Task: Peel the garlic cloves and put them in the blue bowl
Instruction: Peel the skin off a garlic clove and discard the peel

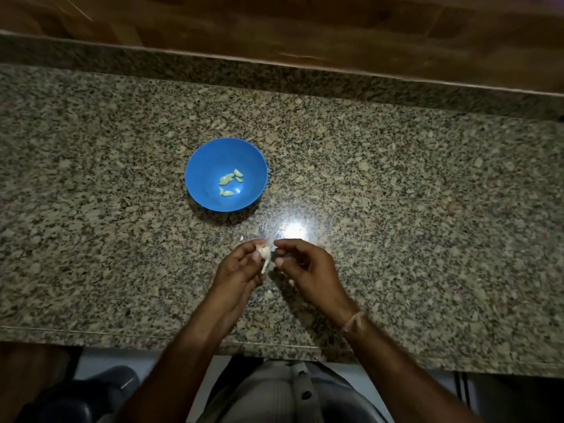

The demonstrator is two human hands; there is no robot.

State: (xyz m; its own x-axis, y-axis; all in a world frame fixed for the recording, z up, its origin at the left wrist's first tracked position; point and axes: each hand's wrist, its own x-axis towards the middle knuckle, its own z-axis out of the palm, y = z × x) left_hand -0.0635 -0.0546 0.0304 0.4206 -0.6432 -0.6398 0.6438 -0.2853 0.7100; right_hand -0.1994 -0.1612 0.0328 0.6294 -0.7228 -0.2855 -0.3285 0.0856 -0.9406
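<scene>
A blue bowl stands on the granite counter and holds several pale peeled garlic cloves. Nearer to me, my left hand pinches a whitish garlic clove with a strip of skin hanging from it. My right hand is just to the right of the clove, its thumb and forefinger curled toward it; whether they pinch a bit of skin is too small to tell. Both hands hover above the counter, below and right of the bowl.
The speckled granite counter runs the width of the view, with a bright light glare just beyond my hands. A wooden surface lies behind the counter. The front edge is near my body.
</scene>
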